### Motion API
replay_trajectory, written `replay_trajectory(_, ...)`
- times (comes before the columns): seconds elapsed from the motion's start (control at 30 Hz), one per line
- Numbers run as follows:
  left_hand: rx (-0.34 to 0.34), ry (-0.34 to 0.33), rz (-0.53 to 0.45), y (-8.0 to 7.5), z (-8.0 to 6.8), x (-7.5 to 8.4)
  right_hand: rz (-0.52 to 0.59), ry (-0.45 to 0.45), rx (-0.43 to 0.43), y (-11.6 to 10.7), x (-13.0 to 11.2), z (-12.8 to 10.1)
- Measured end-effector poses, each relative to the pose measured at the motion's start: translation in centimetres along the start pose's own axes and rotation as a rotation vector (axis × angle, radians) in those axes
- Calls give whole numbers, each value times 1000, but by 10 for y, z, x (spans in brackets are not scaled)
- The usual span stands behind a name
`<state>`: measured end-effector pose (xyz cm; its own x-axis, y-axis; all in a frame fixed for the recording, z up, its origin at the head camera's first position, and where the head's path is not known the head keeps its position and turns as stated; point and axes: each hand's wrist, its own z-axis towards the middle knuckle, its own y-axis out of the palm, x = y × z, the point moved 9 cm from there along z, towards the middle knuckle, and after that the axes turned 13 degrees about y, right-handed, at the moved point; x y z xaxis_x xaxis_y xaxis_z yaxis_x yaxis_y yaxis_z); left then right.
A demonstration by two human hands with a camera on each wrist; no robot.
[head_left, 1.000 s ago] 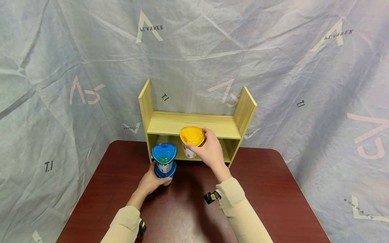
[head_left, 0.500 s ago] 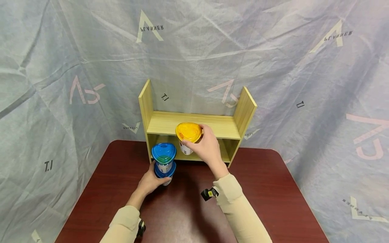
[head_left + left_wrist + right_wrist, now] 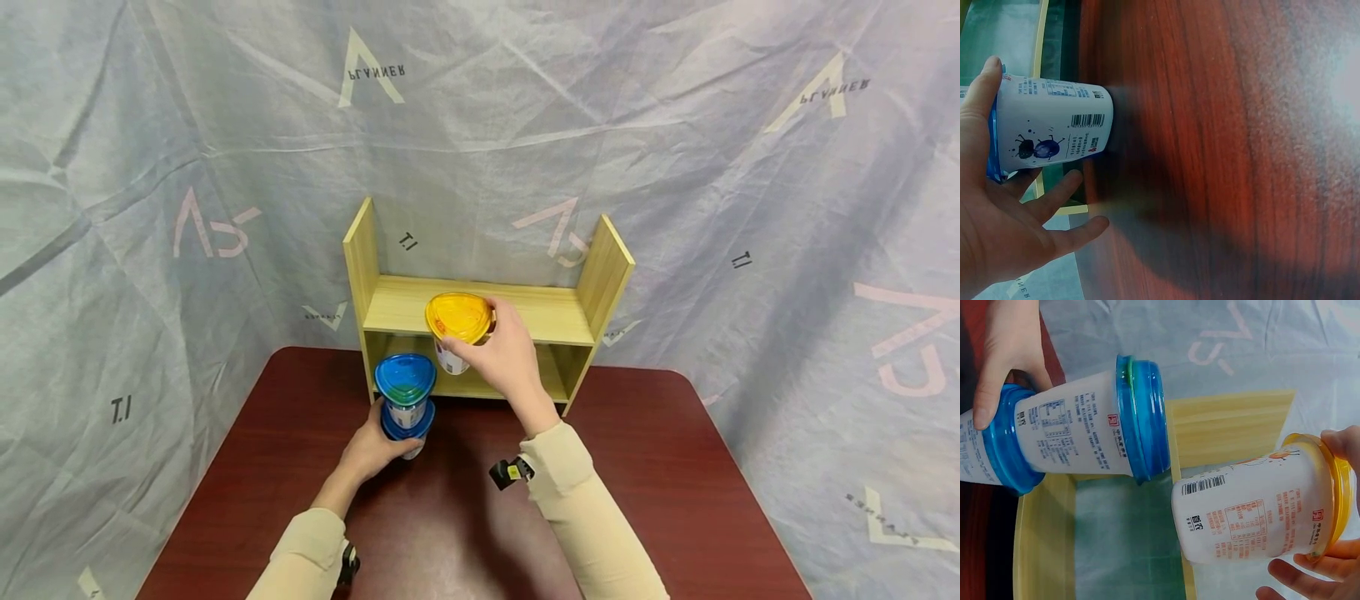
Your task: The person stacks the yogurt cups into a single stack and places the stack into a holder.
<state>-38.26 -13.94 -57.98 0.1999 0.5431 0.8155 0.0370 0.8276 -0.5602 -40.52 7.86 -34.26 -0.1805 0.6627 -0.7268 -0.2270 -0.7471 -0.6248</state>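
In the head view my right hand (image 3: pixel 506 350) holds a white yogurt cup with a yellow lid (image 3: pixel 457 315) by thumb and fingers at the lid, raised in front of the shelf. Its printed side (image 3: pixel 1247 509) faces the right wrist camera. Left of it, two white cups stand stacked. The upper cup (image 3: pixel 1079 428) has a blue lid (image 3: pixel 405 373) with a green rim under it. My left hand (image 3: pixel 367 448) grips the lower cup (image 3: pixel 1054 122) around its blue lid; that cup stands upright on the table. The yellow-lidded cup is apart from the stack.
A light wooden two-level shelf (image 3: pixel 480 305) with upright side panels stands at the table's back, just behind the cups. The dark red table (image 3: pixel 637 483) reaches out on both sides. Grey printed cloth (image 3: pixel 480 133) hangs behind and around it.
My right hand has moved up and to the left with the yellow-lidded yogurt cup, closer to the stack. The left hand and the stacked cups have stayed in place.
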Motion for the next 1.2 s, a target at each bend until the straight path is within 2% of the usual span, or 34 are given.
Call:
replay_trajectory(0.23,5,10,-6,0,0,1,4,-9,-6,1,-7,1)
replay_trajectory(1.2,-3,-29,-29,1,-1,-2,42,-32,-46,20,-32,-6)
